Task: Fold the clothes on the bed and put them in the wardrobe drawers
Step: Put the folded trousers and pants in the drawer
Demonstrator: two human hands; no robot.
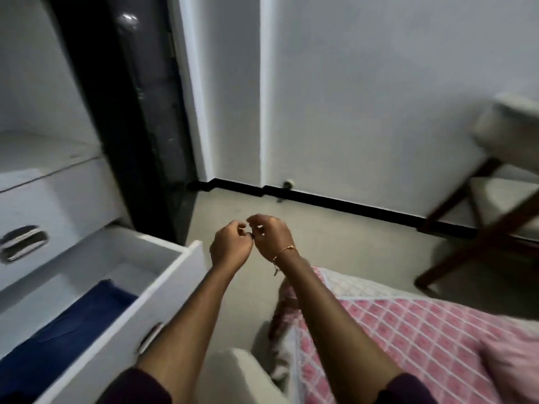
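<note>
Head camera looks down on both hands held together in the air above the grey floor (320, 228). The left hand (230, 243) has its fingers curled inward, and the right hand (272, 236) curls toward it so that their fingertips meet. Something small and dark sits where the fingertips touch, but it is too blurred to tell what it is or whether either hand pinches it. A thin gold bracelet (287, 249) circles the right wrist.

Left of the left hand and below it, an open white wardrobe drawer (163, 290) juts out, with a folded dark blue garment (67, 325) lying inside it at the near end. Above it is a closed white drawer with a chrome recessed handle (23, 243). A glossy black wardrobe panel (137, 112) stands behind the left hand.

Below the right hand and to its right lies the bed with a pink and white diamond-patterned cover (408, 339), with a pink cloth (513, 363) at its near right edge. Far right of the hands stands a dark wooden chair with pale cushions (501, 176).

Both forearms reach forward and slightly inward, bare from dark sleeves (137, 386) at the elbows, wrists bent so the hands face each other.
</note>
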